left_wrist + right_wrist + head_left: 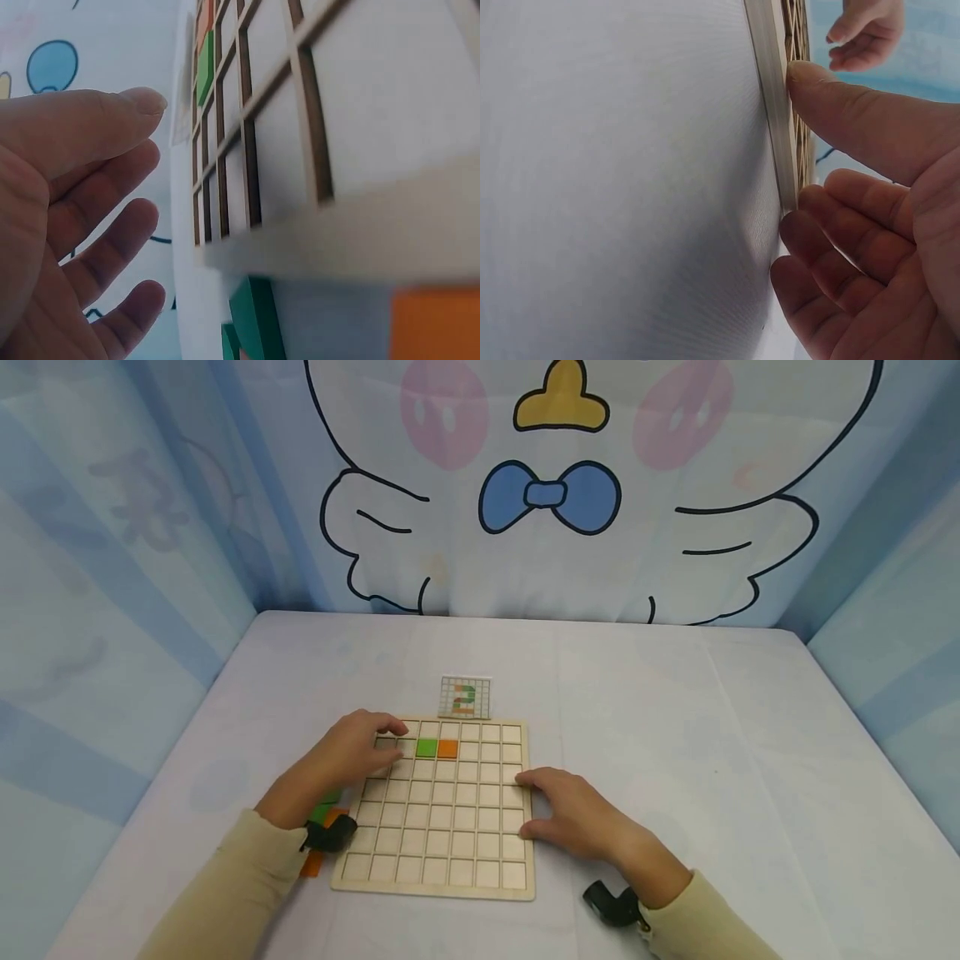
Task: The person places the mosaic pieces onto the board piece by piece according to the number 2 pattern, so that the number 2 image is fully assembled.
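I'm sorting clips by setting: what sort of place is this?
Probably a small curtained-off tabletop booth, perhaps for play or filming: cartoon-printed curtains hang behind and beside a white-covered table, where a wooden grid board lies.

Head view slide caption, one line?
Left hand over a wooden grid board with a green tile beside an orange tile; right hand at the board's edge.

Grid board [442,793] is showing matt wood

The counter [675,718] and, at twelve o'clock, the curtain [555,568] are showing matt cloth.
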Motion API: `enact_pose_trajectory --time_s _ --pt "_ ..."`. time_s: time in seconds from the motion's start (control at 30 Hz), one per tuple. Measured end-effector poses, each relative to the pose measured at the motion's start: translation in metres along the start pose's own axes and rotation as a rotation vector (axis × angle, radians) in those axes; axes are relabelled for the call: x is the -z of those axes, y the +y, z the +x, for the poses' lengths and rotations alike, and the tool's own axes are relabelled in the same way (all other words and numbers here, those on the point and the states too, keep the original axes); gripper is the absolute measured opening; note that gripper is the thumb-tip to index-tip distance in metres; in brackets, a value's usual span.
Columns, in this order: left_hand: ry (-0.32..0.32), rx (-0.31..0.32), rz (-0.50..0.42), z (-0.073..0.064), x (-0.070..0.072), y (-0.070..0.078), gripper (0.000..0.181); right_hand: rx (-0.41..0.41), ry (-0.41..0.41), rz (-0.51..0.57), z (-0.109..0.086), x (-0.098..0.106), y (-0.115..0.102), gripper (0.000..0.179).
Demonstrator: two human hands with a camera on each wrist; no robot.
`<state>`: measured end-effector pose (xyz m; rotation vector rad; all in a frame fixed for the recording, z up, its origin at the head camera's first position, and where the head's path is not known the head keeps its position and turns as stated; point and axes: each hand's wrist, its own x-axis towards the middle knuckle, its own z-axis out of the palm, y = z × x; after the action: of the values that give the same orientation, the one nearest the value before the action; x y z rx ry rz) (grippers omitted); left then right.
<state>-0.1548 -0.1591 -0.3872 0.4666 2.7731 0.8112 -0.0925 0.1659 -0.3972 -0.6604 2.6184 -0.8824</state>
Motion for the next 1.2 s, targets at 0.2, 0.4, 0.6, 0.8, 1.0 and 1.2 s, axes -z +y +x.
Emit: enact_pose_trajectory --time_s 0.2,0.4,0.6,0.8,1.0,1.2 --pt "0.030 0.032 0.003 -0.017 0.008 -0.011 0.029 -0.002 0.003 -0.001 0.001 -0.001 0.000 0.058" --pt "0.055 0.057 0.007 -0.027 0.012 -0.021 0.029 0.002 0.002 -0.004 0.000 0.001 0.000 0.059" --pt "0.030 0.107 0.009 -0.032 0.013 -0.028 0.033 0.003 0.008 -0.005 0.000 0.000 0.000 0.059" --pt "0.007 0.095 0.012 -0.039 0.012 -0.034 0.033 -0.003 0.008 -0.005 0.000 -0.001 0.000 0.059" --pt "-0.006 0.067 0.029 -0.039 0.011 -0.039 0.029 0.001 0.009 -0.007 -0.001 -0.001 0.000 0.059" --pt "-0.013 0.067 0.004 -0.038 0.011 -0.040 0.024 -0.006 -0.001 0.005 0.001 -0.001 0.001 0.059"
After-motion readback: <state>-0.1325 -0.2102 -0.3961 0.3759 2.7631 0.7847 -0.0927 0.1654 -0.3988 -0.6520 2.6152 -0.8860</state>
